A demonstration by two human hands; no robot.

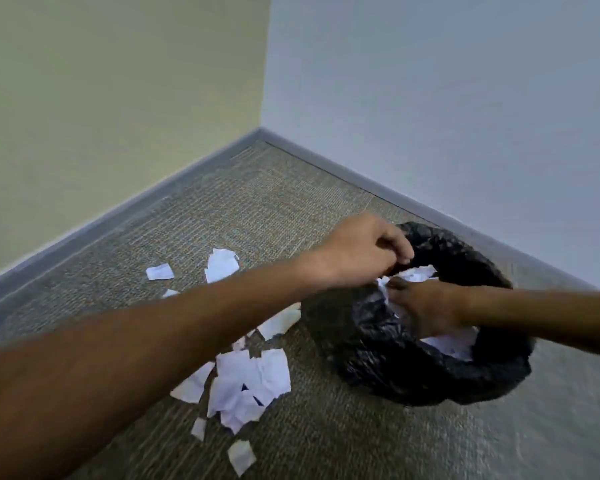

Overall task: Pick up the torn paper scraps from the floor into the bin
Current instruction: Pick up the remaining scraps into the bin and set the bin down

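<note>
Both hands met over the bin in the carpeted corner.

White paper scraps (246, 386) lay scattered on the carpet (264, 202) left of the bin (413, 372), more already inside its black liner. The left hand (364, 251) hovered at the bin's far rim, fingers curled downward; whether it pinched anything could not be told. The right hand (423, 303) reached into the bin, fingers on scraps, its grip unclear.

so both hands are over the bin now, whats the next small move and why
Probably let go of the paper. Both the left hand and right hand are above the bin opening, with white scraps between them. Then reach back for the pile on the carpet, since many pieces lie there.
</note>
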